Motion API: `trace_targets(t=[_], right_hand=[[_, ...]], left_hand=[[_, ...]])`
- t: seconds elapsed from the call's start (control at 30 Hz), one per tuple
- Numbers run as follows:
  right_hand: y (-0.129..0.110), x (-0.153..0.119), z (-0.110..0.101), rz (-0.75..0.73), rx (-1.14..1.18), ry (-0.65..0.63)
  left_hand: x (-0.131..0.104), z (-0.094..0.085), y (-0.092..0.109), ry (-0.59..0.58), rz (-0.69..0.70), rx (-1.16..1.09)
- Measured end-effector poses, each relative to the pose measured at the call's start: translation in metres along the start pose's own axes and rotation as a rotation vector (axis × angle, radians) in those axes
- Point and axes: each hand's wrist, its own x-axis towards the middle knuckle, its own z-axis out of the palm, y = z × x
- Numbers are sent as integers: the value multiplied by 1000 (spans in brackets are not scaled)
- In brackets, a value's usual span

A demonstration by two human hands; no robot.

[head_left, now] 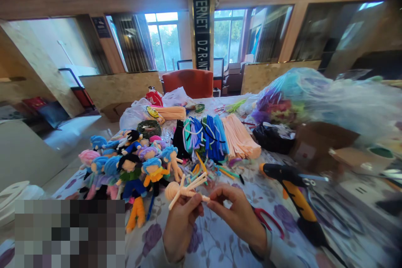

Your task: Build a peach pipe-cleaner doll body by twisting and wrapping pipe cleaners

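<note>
Between my hands is a half-formed doll of peach pipe cleaners (pixel 171 191), with a wound round head at the left and loose stems sticking out. My left hand (pixel 181 222) is closed around its body. The fingertips of my right hand (pixel 234 213) pinch the end of a stem on its right side. Just beyond lie several finished pipe-cleaner dolls (pixel 128 167) with blue, pink, purple and black hair. A pair of orange pipe-cleaner legs (pixel 137 214) lies left of my left hand. Red-handled pliers (pixel 268 220) lie partly hidden behind my right wrist.
Bundles of blue pipe cleaners (pixel 207 136) and peach pipe cleaners (pixel 240 138) lie mid-table. A black and yellow glue gun (pixel 293 197) and scissors (pixel 326 207) are at the right, near a cardboard box (pixel 320 144) and large plastic bags (pixel 301 96). A green wire coil (pixel 149 128) sits behind the dolls.
</note>
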Motion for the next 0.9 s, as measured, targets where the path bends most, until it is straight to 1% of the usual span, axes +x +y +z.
trace_targets(t=[0.2, 0.37, 0.63, 0.8, 0.9], right_hand=[[0, 0, 3, -18, -21, 11], [2, 1, 5, 35, 20, 16], [4, -1, 5, 16, 75, 7], [3, -1, 4, 49, 98, 5], [4, 0, 3, 74, 121, -9]], left_hand=[[0, 1, -1, -50, -32, -39], [-1, 0, -2, -113, -42, -61], [-1, -1, -4, -73, -17, -48], [-2, 2, -2, -73, 16, -16], [-2, 3, -1, -66, 8, -25]])
